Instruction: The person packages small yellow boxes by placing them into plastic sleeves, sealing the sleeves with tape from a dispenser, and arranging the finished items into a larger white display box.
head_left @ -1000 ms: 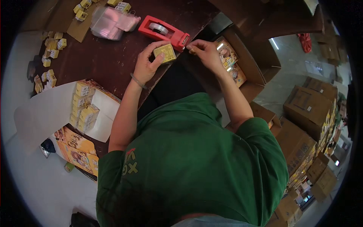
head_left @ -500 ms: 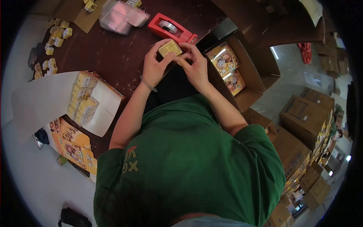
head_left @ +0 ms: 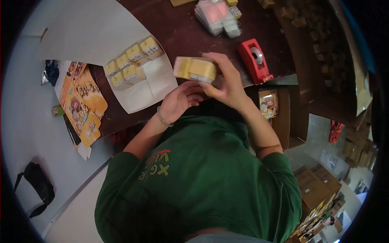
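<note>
My right hand [head_left: 230,83] grips a small yellow-and-white box [head_left: 194,69], or a short row of them; motion blurs the print. Fingers and thumb clasp its right end, above the table edge. Just below it, my left hand [head_left: 178,101] is empty, palm up, with loosely curled fingers close under the box. To the left lies an opened white carton [head_left: 156,83] with its large flap spread out. Inside, several small yellow boxes [head_left: 131,74] stand in rows toward its upper left side.
A red tape dispenser [head_left: 252,60] sits right of my hands on the dark table [head_left: 182,24]. Clear plastic packets [head_left: 212,16] lie at the back. Printed cartons [head_left: 81,111] hang at the left edge. Cardboard boxes [head_left: 298,117] stand at the right, one holding a printed pack [head_left: 268,103].
The view has turned toward the white carton. Both hands held a yellow box before; now the left has let go, and the right carries the yellow box toward the carton.
</note>
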### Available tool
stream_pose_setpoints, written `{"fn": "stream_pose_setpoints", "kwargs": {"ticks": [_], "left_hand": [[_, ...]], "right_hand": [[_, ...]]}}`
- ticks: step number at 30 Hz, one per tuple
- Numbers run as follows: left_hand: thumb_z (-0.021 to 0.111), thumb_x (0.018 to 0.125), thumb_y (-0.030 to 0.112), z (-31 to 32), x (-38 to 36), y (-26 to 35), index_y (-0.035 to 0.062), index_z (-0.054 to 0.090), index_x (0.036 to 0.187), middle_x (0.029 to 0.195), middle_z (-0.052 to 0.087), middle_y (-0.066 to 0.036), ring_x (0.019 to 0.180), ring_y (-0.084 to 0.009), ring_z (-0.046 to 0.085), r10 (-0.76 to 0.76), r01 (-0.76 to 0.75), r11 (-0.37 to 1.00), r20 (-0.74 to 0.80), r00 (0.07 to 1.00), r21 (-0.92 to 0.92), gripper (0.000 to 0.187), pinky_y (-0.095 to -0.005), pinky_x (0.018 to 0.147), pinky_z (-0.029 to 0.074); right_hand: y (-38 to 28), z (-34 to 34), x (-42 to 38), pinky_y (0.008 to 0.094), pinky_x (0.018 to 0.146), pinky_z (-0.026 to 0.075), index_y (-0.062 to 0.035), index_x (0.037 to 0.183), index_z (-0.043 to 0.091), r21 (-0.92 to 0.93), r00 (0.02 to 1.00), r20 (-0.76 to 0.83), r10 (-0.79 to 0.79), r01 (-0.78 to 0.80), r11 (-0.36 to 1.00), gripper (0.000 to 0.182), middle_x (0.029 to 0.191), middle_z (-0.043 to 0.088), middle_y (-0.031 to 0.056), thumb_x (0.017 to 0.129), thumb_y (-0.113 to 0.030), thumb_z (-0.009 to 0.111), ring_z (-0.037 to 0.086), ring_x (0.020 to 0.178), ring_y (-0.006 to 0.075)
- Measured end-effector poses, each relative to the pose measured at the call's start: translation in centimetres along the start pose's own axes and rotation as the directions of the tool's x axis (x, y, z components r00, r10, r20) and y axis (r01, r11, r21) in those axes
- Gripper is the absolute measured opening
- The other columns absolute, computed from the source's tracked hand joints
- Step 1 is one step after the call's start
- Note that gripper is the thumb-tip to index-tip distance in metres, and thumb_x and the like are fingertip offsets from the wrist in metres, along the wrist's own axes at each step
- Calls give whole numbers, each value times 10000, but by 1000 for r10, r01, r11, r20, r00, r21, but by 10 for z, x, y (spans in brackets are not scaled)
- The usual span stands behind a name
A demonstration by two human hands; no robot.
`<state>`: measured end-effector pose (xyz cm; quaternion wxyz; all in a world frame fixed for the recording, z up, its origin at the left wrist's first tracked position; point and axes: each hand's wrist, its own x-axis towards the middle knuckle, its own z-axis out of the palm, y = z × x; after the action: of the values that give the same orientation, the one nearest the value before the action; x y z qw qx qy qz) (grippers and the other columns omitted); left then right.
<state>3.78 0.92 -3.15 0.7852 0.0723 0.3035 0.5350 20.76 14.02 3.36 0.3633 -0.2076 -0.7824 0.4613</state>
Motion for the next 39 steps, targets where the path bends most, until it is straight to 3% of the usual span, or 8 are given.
{"fn": "stream_pose_setpoints", "kwargs": {"ticks": [5, 11, 15, 22, 27, 29, 34, 39], "left_hand": [[451, 1022, 245, -13, -35, -7, 20, 488, 1321, 1197, 616, -111, 1004, -194, 606, -77, 84, 990, -64, 995, 114, 376, -311, 860, 486], [447, 1030, 259, -21, -35, -9, 21, 502, 1302, 1193, 615, -113, 999, -185, 603, 11, 2, 992, -98, 995, 123, 366, -319, 865, 483], [443, 1037, 253, -10, -18, -10, 31, 509, 1298, 1192, 614, -103, 1006, -170, 599, -27, 29, 987, -15, 1000, 160, 349, -309, 865, 484], [477, 1029, 234, 38, 21, -2, 41, 532, 1290, 1183, 622, -76, 1011, -142, 590, -44, 1, 922, 104, 994, 386, 329, -285, 871, 477], [513, 1017, 315, 48, 32, 21, 38, 324, 1477, 1406, 467, -113, 1236, -203, 489, 363, -383, 872, 123, 924, 304, 569, -339, 1025, 404], [526, 1004, 359, 35, 38, 38, 42, 208, 1536, 1517, 352, -131, 1375, -235, 372, 472, -481, 840, 96, 876, 251, 696, -380, 1119, 301], [467, 829, 47, 56, 39, 54, 22, 93, 1561, 1562, 275, -188, 1443, -313, 296, 197, -263, 937, 271, 942, 230, 822, -442, 1198, 198], [575, 801, 91, 59, 29, 36, 21, 279, 1476, 1444, 431, -176, 1374, -336, 400, -74, -23, 960, 334, 940, 278, 740, -476, 1187, 246]], "right_hand": [[31, 104, 79, 414, 883, 524, -54, 1344, 487, -99, 913, 399, -79, 128, 987, 582, 1332, 513, 163, 812, -102, 718, 605, 1074, 378], [47, 66, 97, 404, 879, 524, -105, 1089, 661, -307, 974, 3, -225, 215, 927, 273, 1135, 626, 138, 821, -125, 709, 623, 1057, 328], [129, -36, 148, 426, 836, 517, -33, 1108, 673, -848, 906, -418, 63, -414, 330, 563, 1037, 647, 178, 792, -494, 744, 625, 1017, 355], [153, -71, 169, 397, 808, 532, -51, 998, 727, -521, 745, -452, 490, -666, 534, 471, 1049, 709, 148, 764, -456, 785, 683, 999, 293], [91, -69, 132, 264, 621, 462, -62, 881, 694, 94, 871, -259, 417, -407, 909, 177, 773, 661, 21, 914, -235, 681, 589, 686, 95], [41, -34, 84, 209, 586, 393, -74, 858, 666, 428, 814, -1, 581, -525, 736, 168, 739, 602, -51, 941, -220, 666, 499, 655, 30], [16, -1, 12, 362, 804, 490, -37, 1118, 608, -494, 974, -210, -83, -33, 869, 327, 996, 619, 93, 853, -180, 737, 592, 958, 256], [4, -26, 5, 420, 983, 357, -84, 1027, 642, -453, 984, 133, -122, 170, 875, 251, 1128, 574, 79, 845, -244, 709, 529, 1042, 286]]}}
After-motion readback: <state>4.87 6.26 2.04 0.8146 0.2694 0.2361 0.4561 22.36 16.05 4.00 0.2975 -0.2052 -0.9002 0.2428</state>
